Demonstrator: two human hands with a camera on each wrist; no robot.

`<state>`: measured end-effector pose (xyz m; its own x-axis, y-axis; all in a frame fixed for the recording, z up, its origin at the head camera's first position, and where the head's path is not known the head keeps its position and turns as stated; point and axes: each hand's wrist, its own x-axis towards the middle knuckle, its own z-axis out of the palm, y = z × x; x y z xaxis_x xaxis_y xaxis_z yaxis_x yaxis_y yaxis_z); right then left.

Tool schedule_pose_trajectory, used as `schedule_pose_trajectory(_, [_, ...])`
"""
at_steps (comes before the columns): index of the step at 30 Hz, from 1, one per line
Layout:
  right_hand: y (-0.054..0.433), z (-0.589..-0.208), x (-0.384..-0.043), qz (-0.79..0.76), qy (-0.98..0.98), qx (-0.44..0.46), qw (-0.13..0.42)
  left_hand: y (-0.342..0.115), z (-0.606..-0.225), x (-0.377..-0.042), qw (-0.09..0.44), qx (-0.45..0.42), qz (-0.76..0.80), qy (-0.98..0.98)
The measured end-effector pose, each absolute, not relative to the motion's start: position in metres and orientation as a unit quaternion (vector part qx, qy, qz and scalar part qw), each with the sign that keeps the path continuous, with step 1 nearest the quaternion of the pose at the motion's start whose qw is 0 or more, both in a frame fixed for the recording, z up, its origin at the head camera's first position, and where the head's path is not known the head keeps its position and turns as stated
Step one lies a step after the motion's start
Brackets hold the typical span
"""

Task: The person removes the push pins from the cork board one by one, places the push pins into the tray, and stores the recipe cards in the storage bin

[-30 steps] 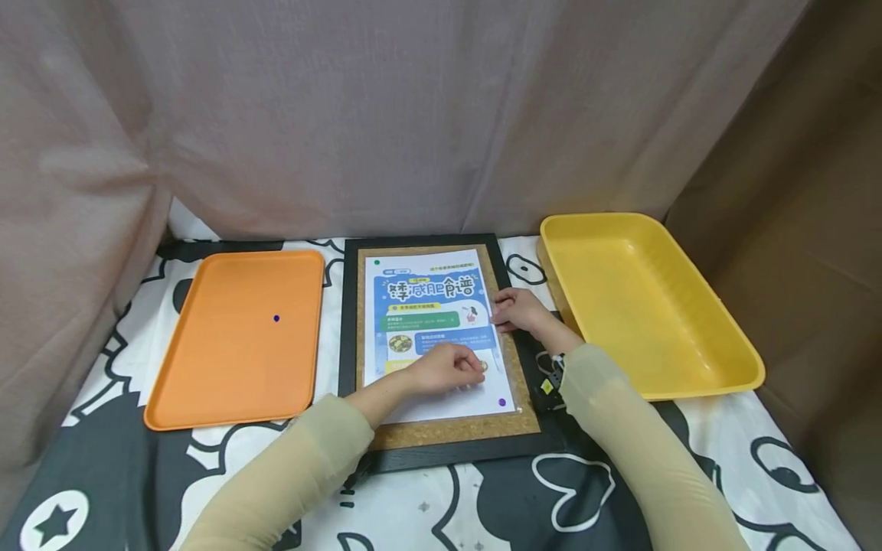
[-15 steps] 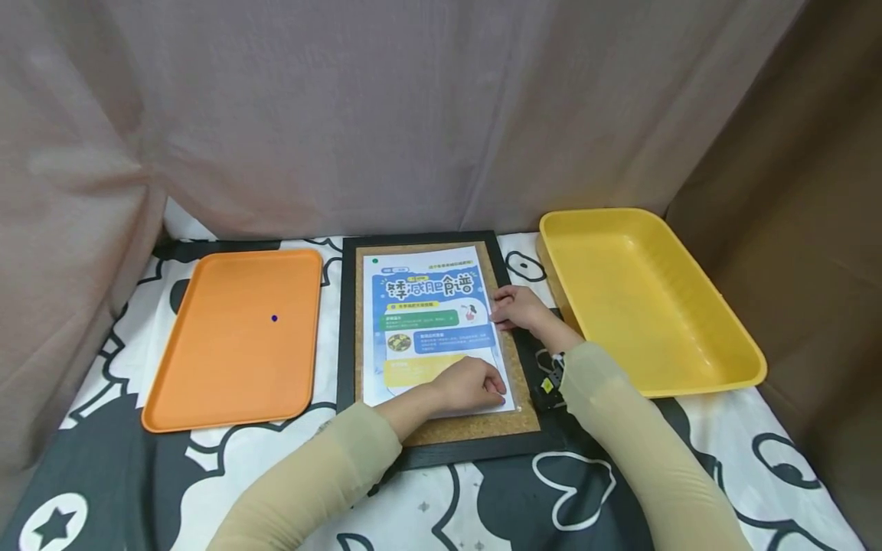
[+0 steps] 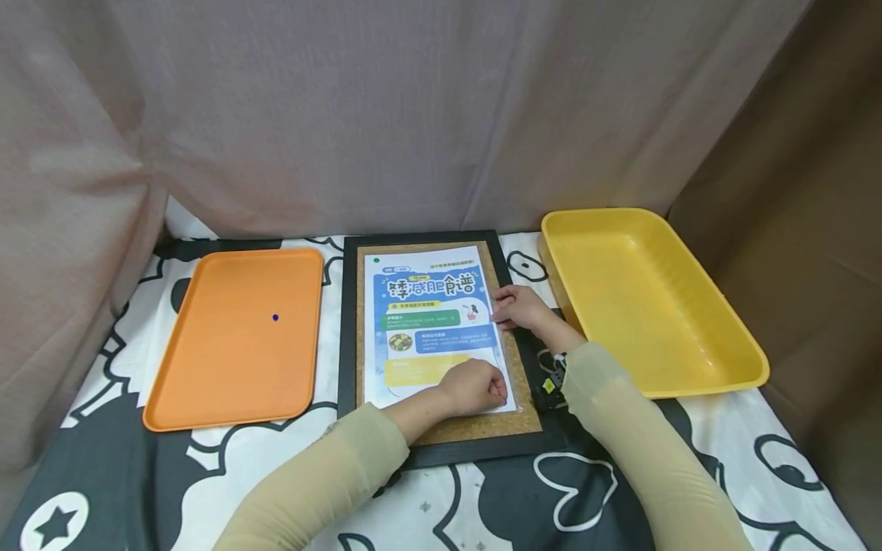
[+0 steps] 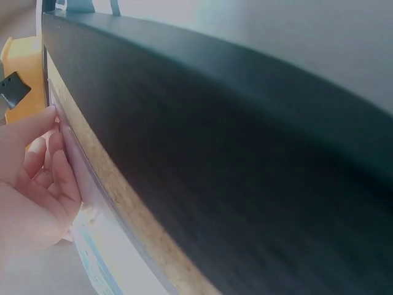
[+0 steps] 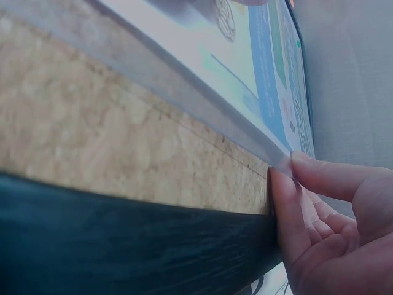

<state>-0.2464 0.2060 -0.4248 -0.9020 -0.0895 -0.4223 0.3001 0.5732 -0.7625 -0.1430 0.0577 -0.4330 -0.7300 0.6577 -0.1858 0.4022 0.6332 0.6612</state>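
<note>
Poster (image 3: 427,314) pinched by our right fingers (image 5: 288,209); left fingers (image 4: 66,175) curled, grip unclear; yellow tub (image 3: 654,298) at 3 o'clock, grainy cork (image 5: 153,153) under.

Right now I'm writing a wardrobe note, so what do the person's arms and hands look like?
Both arms wear long, plain beige sleeves with paler cuffs. The left hand and right hand are bare, without gloves. At the right wrist sits a small black device with a yellow mark; I can't tell whether the left wrist wears one.
</note>
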Motion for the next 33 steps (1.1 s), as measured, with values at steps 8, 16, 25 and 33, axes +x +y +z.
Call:
schedule_pose_trajectory(8, [0.207, -0.426, -0.247, -0.457, 0.860, 0.066, 0.216, 0.058, -0.434, -0.143, 0.217, 0.307, 0.298, 0.878])
schedule_pose_trajectory(16, [0.206, -0.427, -0.249, -0.463, 0.856, 0.072, 0.218, 0.058, -0.429, -0.144, 0.245, 0.294, 0.294, 0.876])
schedule_pose_trajectory(25, [0.205, -0.427, -0.249, -0.453, 0.862, 0.070, 0.218, 0.058, -0.425, -0.146, 0.264, 0.286, 0.290, 0.874])
schedule_pose_trajectory(33, [0.207, -0.428, -0.249, -0.447, 0.865, 0.066, 0.217, 0.058, -0.424, -0.148, 0.271, 0.284, 0.297, 0.871])
